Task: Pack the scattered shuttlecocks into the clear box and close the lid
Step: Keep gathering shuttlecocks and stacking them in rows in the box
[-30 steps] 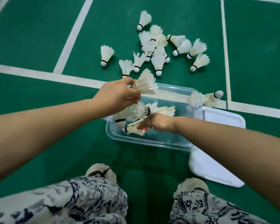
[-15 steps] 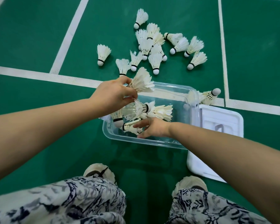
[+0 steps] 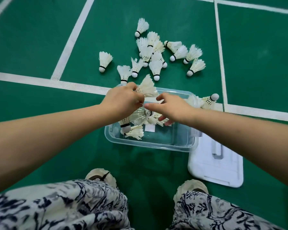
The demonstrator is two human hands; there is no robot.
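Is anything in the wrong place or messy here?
Yes. A heap of shuttlecocks lies on the green floor beyond the clear box, not inside it. One stray shuttlecock sits by the box's far right corner, and the white lid lies off beside it.

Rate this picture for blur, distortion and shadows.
Head view: wide-angle stretch enlarges both forearms toward the edges; patterned trousers at the bottom look soft; scattered white feather shuttlecocks are sharp; light is even, with a soft shadow on the green floor near the clear plastic box.
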